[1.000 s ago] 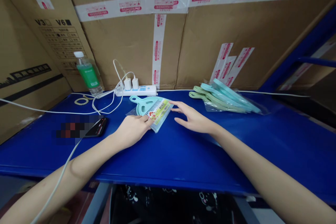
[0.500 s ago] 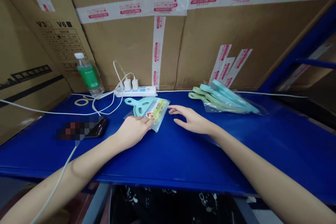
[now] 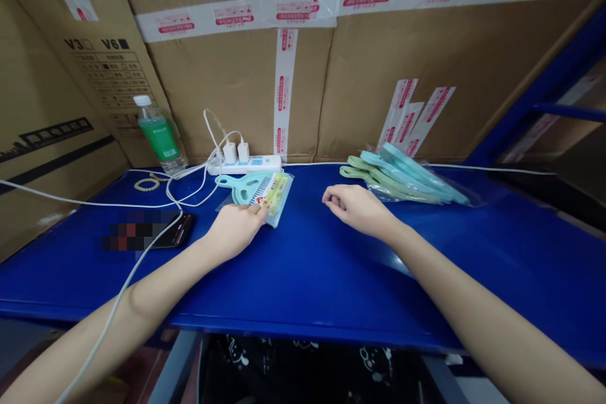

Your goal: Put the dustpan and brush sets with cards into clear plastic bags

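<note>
The bagged teal dustpan (image 3: 242,190) is touched by the left hand (image 3: 234,231), its grip unclear; the right hand (image 3: 358,209) is curled empty. Bagged green pieces (image 3: 402,181) are left unopened.

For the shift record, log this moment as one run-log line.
left hand: fingers on bagged mint-green plastic dustpan | right hand: curled, on blue shelf top

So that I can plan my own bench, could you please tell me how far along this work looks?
Done: one bagged teal dustpan and brush already lies apart on the blue shelf, its label facing up. In hand: the left hand rests on that bag, while the right hand is curled beside it, not touching it. Remaining: the pile of bagged teal and green plastic pieces, which neither hand touches.
</note>
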Motion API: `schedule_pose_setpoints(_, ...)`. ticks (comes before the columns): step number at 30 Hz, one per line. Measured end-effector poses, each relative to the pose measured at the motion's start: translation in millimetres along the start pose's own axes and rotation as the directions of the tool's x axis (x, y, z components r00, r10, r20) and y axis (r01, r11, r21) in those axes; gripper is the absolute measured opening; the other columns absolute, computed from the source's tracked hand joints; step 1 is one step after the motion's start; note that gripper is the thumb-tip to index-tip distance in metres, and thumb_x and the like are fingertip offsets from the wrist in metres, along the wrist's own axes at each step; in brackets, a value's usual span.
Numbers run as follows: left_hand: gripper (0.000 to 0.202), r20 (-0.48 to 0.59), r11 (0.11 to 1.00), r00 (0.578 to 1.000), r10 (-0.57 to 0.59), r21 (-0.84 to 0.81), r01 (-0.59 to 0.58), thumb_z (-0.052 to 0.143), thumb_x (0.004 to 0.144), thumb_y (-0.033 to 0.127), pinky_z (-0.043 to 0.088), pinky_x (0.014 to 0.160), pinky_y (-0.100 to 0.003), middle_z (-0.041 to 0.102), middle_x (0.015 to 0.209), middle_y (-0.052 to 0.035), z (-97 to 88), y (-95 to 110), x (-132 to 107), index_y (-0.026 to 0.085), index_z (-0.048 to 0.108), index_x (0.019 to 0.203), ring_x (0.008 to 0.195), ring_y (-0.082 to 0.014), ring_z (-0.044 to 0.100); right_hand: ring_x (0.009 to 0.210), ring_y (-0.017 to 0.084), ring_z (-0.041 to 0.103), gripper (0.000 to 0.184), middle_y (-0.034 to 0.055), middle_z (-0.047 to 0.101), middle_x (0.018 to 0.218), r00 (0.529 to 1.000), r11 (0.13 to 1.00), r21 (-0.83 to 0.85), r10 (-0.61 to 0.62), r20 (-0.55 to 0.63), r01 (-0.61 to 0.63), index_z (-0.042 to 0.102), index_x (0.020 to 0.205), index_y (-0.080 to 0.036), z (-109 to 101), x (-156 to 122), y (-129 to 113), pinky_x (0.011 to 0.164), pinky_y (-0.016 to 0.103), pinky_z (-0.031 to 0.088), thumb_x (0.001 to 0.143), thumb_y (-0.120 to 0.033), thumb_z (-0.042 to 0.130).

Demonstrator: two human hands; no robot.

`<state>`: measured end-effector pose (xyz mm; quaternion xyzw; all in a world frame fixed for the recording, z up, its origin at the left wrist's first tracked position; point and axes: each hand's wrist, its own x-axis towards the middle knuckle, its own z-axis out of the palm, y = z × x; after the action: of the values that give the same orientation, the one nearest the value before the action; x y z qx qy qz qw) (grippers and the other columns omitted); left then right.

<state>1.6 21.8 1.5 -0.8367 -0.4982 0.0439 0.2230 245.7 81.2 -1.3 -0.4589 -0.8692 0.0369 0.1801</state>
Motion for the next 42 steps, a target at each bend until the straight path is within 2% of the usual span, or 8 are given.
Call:
schedule_pose_setpoints(7,0.022,-0.019,0.999,1.000,-0.008,-0.049,0.007,0.040,0.091,0.024,0.046,0.051,-0.027,0.069,0.084,-0.0091,-1.1,1,-2,0.012,0.054,0.104,0.066,-0.0198,0.066,0.060,0.016,0.055,0.013,0.0008,0.061,0.064,0.990,0.998,-0.062,0.010,0.141,-0.001,0.055,0.078,-0.021,1,-2,-15,0.052,0.025,0.030,0.082,-0.014,0.045)
schedule_pose_setpoints(11,0.030,-0.107,0.968,0.979,0.175,-0.161,-0.191,0.032,0.095,0.027,0.042,0.053,-0.025,0.063,0.071,-0.0028,-6.0,7,-7,0.016,0.056,0.080,0.061,-0.0149,0.061,0.059,0.017,0.055,0.023,0.0031,0.062,0.065,0.974,0.984,-0.147,-0.069,0.217,0.102,0.055,0.075,-0.020,3,-5,-28,0.051,0.027,0.023,0.092,-0.023,0.039)
schedule_pose_setpoints(14,0.033,-0.149,0.885,0.917,0.370,-0.244,-0.396,0.034,0.095,0.028,0.039,0.053,-0.025,0.059,0.064,0.0004,-6.8,11,-10,0.018,0.053,0.070,0.056,-0.0122,0.057,0.058,0.016,0.054,0.033,0.0027,0.061,0.061,0.946,0.971,-0.131,-0.154,0.286,0.198,0.054,0.065,-0.020,0,-8,-37,0.052,0.027,0.023,0.094,-0.027,0.039)
schedule_pose_setpoints(17,0.031,-0.150,0.830,0.871,0.469,-0.262,-0.492,0.037,0.095,0.028,0.035,0.049,-0.026,0.058,0.061,0.0021,-2.9,14,-11,0.018,0.052,0.070,0.053,-0.0126,0.056,0.056,0.015,0.054,0.035,0.0014,0.061,0.060,0.918,0.959,-0.090,-0.225,0.328,0.267,0.056,0.065,-0.020,-3,-12,-46,0.053,0.027,0.024,0.094,-0.028,0.039)
schedule_pose_setpoints(22,0.029,-0.153,0.850,0.877,0.455,-0.218,-0.479,0.038,0.096,0.028,0.032,0.047,-0.027,0.060,0.060,0.0019,3.1,17,-11,0.018,0.051,0.073,0.051,-0.0140,0.057,0.060,0.016,0.058,0.034,0.0031,0.064,0.065,0.886,0.930,-0.113,-0.289,0.362,0.350,0.061,0.074,-0.019,2,-17,-59,0.052,0.028,0.022,0.096,-0.029,0.038)
schedule_pose_setpoints(32,0.018,-0.103,0.855,0.875,0.474,-0.185,-0.485,0.042,0.091,0.020,0.034,0.048,-0.028,0.061,0.061,0.0019,-2.8,17,-12,0.018,0.051,0.076,0.051,-0.0142,0.057,0.061,0.017,0.059,0.033,0.0050,0.067,0.069,0.883,0.908,-0.179,-0.295,0.366,0.378,0.066,0.081,-0.018,6,-17,-59,0.053,0.029,0.020,0.096,-0.025,0.037)
schedule_pose_setpoints(36,0.022,-0.127,0.840,0.856,0.502,-0.165,-0.517,0.044,0.091,0.023,0.033,0.048,-0.028,0.060,0.058,0.0025,1.1,15,-12,0.019,0.052,0.071,0.048,-0.0143,0.055,0.060,0.015,0.058,0.032,0.0037,0.066,0.067,0.876,0.906,-0.156,-0.319,0.363,0.394,0.066,0.078,-0.018,7,-18,-58,0.053,0.029,0.020,0.094,-0.025,0.040)
schedule_pose_setpoints(42,0.028,-0.261,0.792,0.797,0.544,-0.154,-0.591,0.044,0.089,0.017,0.033,0.050,-0.028,0.058,0.054,0.0029,6.5,11,-10,0.019,0.051,0.062,0.048,-0.0120,0.053,0.057,0.014,0.054,0.026,0.0029,0.063,0.063,0.858,0.902,-0.149,-0.318,0.403,0.405,0.064,0.071,-0.017,4,-17,-58,0.051,0.029,0.017,0.089,-0.024,0.046)
